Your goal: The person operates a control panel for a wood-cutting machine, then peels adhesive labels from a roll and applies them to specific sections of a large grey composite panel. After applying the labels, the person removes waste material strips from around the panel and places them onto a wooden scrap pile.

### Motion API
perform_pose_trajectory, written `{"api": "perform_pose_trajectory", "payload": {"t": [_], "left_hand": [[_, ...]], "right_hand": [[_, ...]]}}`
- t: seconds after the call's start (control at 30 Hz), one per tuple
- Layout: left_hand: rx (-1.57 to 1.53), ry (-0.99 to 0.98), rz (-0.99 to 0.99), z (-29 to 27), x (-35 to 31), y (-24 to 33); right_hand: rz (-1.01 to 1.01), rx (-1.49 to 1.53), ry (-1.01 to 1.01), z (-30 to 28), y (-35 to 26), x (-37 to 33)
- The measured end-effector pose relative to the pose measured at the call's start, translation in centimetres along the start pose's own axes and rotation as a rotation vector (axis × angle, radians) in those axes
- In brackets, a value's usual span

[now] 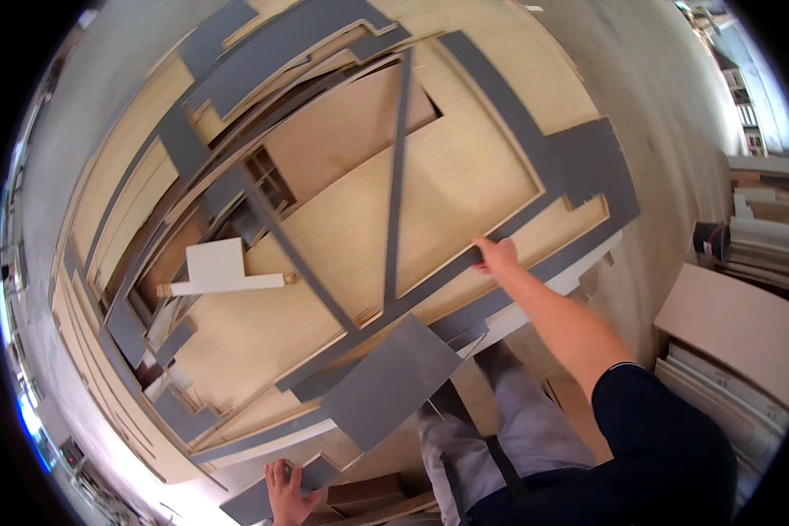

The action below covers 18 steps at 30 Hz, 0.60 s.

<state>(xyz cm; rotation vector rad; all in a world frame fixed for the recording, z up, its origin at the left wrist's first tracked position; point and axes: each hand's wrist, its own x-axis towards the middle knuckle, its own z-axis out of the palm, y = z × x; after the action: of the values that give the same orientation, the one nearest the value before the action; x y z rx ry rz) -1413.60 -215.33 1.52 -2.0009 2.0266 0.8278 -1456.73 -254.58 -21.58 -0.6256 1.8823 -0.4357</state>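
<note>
My right hand [497, 256] is closed on the inner edge of a large grey-faced board offcut [579, 167], a skeleton of strips with big cut-out openings. It lies over pale wooden sheets [465, 193] in a wide pile. At the lower left, my left hand [289, 493] has its fingers apart, over or touching a small grey board piece [320, 473]; whether it bears on it, I cannot tell. A rectangular grey panel [390, 381] lies at the pile's near edge, in front of my legs. A pale stepped board piece [223, 267] rests on the pile's left part.
Stacked boards [728, 329] stand close on my right, with a dark round object [711, 239] beyond them. Brown board pieces [364, 494] lie low beside my left hand. More curved offcuts [289, 53] overlap at the far side. Concrete floor [657, 149] borders the pile.
</note>
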Motion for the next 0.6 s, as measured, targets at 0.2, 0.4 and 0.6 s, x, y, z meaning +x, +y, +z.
{"api": "perform_pose_trajectory", "payload": {"t": [0.2, 0.4, 0.6], "left_hand": [[-0.061, -0.016, -0.043, -1.3, 0.6, 1.2], [-0.089, -0.08, -0.094, -1.5, 0.0, 1.4], [-0.11, -0.113, -0.125, -1.6, -0.2, 1.7]], "right_hand": [[0.201, 0.081, 0.038, 2.3, 2.9, -4.0], [0.201, 0.137, 0.072, 1.5, 3.6, -4.5], [0.083, -0.436, -0.236, -2.7, 2.6, -6.0]]}}
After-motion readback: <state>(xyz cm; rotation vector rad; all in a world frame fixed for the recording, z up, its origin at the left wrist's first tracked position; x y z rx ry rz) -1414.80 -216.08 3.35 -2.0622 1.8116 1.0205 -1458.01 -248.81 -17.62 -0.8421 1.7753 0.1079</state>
